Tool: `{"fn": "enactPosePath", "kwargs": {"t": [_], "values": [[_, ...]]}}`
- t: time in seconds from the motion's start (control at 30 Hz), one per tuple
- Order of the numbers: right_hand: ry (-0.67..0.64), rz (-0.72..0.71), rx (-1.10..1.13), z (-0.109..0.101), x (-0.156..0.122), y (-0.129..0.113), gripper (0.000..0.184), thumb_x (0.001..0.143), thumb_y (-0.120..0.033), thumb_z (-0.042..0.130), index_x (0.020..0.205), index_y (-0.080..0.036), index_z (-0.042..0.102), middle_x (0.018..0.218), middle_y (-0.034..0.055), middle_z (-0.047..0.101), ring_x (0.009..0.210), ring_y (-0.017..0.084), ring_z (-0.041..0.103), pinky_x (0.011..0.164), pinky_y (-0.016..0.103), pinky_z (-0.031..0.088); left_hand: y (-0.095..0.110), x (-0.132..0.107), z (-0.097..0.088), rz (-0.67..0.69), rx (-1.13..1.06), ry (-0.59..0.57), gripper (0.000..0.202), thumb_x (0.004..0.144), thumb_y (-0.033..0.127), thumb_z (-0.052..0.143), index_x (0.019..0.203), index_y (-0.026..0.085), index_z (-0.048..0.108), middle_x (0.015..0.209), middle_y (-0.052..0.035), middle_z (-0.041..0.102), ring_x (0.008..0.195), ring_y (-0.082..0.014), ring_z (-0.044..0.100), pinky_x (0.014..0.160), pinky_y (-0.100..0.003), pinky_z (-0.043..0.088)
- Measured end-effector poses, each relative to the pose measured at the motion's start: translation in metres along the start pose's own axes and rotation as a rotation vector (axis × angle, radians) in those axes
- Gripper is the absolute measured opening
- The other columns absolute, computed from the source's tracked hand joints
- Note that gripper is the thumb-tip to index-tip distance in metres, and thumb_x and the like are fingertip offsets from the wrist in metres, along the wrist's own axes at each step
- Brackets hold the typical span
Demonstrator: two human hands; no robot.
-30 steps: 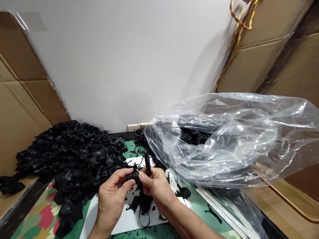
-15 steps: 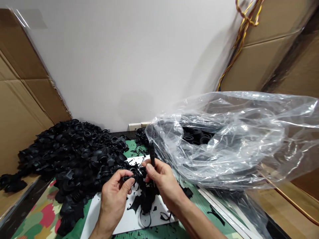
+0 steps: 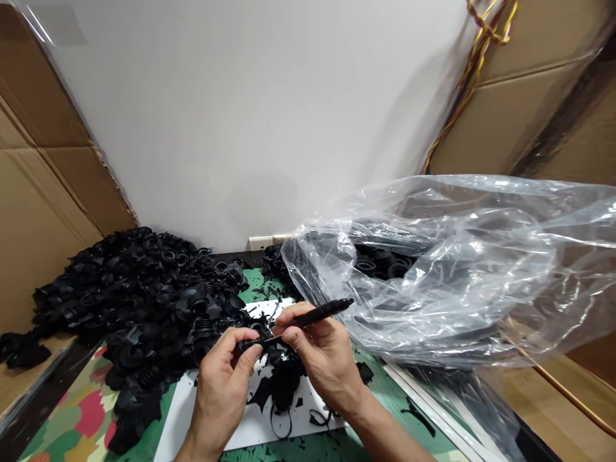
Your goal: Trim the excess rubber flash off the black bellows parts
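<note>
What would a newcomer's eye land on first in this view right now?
A big heap of black rubber bellows-like parts fills the left of the bench, and a clear plastic bag holding more of them billows across the right. At bottom centre, above a white sheet, the left hand pinches a small black rubber part while the right hand holds a slim black pen-shaped tool.
</note>
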State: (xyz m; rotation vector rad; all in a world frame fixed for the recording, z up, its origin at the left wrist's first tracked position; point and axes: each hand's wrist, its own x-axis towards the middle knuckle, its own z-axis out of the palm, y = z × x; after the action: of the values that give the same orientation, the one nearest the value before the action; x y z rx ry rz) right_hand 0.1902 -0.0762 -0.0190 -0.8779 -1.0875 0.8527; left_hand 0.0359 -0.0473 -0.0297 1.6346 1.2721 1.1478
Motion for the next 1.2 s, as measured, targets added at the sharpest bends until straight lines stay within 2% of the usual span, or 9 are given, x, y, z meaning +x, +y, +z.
{"fn": "enactPosePath", "kwargs": {"t": [0.33, 0.5, 0.63, 0.73, 0.83, 0.93, 1.03, 1.1, 1.2], "values": [[-0.01, -0.096, -0.191, 0.0, 0.001, 0.002, 0.018, 0.084, -0.035, 0.062, 0.076, -0.019, 0.067, 0.07, 0.0037, 0.065, 0.064, 0.017, 0.057, 0.06, 0.028, 0.046, 0.002, -0.001, 0.001, 0.067, 0.034, 0.014, 0.014, 0.072, 0.033, 0.067, 0.079, 0.021, 0.071, 0.067, -0.0006, 0.065, 0.056, -0.0157, 0.057, 0.051, -0.024, 0.046], [-0.04, -0.299, -0.28, 0.003, -0.001, -0.001, 0.011, 0.086, -0.026, 0.06, 0.078, -0.02, 0.066, 0.07, 0.0035, 0.066, 0.062, 0.016, 0.059, 0.058, 0.027, 0.046, 0.002, -0.001, 0.001, 0.055, 0.014, 0.025, 0.015, 0.069, 0.034, 0.07, 0.076, 0.021, 0.072, 0.066, -0.001, 0.066, 0.056, -0.0163, 0.058, 0.048, -0.024, 0.046], [-0.101, -0.49, -0.449, 0.004, -0.003, -0.004, 0.012, 0.087, -0.016, 0.055, 0.082, -0.019, 0.065, 0.071, 0.0063, 0.066, 0.063, 0.017, 0.062, 0.057, 0.027, 0.049, 0.002, -0.003, 0.002, 0.046, -0.018, -0.025, 0.014, 0.069, 0.034, 0.071, 0.074, 0.021, 0.072, 0.065, -0.0014, 0.066, 0.056, -0.0162, 0.057, 0.047, -0.023, 0.044], [-0.022, -0.581, -0.552, -0.005, 0.002, -0.003, 0.014, 0.086, -0.014, 0.053, 0.082, -0.02, 0.066, 0.075, 0.0076, 0.068, 0.069, 0.019, 0.064, 0.064, 0.03, 0.051, 0.001, -0.005, 0.004, 0.043, -0.035, -0.056, 0.014, 0.07, 0.034, 0.069, 0.073, 0.021, 0.07, 0.066, -0.0004, 0.064, 0.052, -0.0143, 0.053, 0.047, -0.023, 0.043], [0.199, -0.528, -0.494, -0.017, 0.011, 0.002, 0.01, 0.085, -0.019, 0.057, 0.079, -0.022, 0.065, 0.074, 0.006, 0.068, 0.072, 0.02, 0.064, 0.069, 0.034, 0.052, -0.001, -0.005, 0.005, -0.01, -0.049, -0.046, 0.017, 0.07, 0.035, 0.068, 0.078, 0.021, 0.069, 0.064, 0.002, 0.061, 0.049, -0.0124, 0.05, 0.047, -0.023, 0.042], [0.277, -0.322, -0.268, -0.023, 0.015, 0.007, 0.013, 0.087, -0.03, 0.059, 0.079, -0.021, 0.064, 0.074, 0.004, 0.066, 0.068, 0.018, 0.063, 0.066, 0.033, 0.053, -0.001, -0.004, 0.005, -0.054, -0.072, -0.04, 0.02, 0.069, 0.038, 0.068, 0.079, 0.021, 0.068, 0.059, 0.0039, 0.057, 0.047, -0.0117, 0.047, 0.045, -0.022, 0.039], [0.195, -0.127, -0.008, -0.019, 0.014, 0.008, 0.021, 0.084, -0.04, 0.062, 0.08, -0.019, 0.063, 0.072, 0.0028, 0.065, 0.065, 0.018, 0.064, 0.064, 0.032, 0.054, 0.0, -0.002, 0.004, -0.049, -0.075, -0.027, 0.021, 0.069, 0.039, 0.069, 0.079, 0.02, 0.068, 0.057, 0.0045, 0.055, 0.046, -0.0113, 0.045, 0.044, -0.022, 0.038], [0.103, -0.082, 0.081, -0.015, 0.011, 0.006, 0.023, 0.083, -0.041, 0.063, 0.08, -0.019, 0.063, 0.071, 0.0025, 0.064, 0.065, 0.018, 0.064, 0.064, 0.032, 0.054, 0.0, -0.002, 0.003, -0.035, -0.059, -0.018, 0.02, 0.069, 0.038, 0.069, 0.079, 0.02, 0.068, 0.059, 0.0042, 0.056, 0.047, -0.0112, 0.046, 0.045, -0.022, 0.038], [-0.016, -0.078, 0.08, -0.009, 0.006, 0.004, 0.021, 0.085, -0.039, 0.062, 0.079, -0.019, 0.063, 0.071, 0.0028, 0.063, 0.066, 0.018, 0.062, 0.064, 0.031, 0.053, 0.0, -0.003, 0.002, -0.023, -0.041, -0.014, 0.019, 0.07, 0.036, 0.068, 0.081, 0.02, 0.068, 0.061, 0.0039, 0.056, 0.049, -0.0113, 0.046, 0.046, -0.022, 0.039]]}}
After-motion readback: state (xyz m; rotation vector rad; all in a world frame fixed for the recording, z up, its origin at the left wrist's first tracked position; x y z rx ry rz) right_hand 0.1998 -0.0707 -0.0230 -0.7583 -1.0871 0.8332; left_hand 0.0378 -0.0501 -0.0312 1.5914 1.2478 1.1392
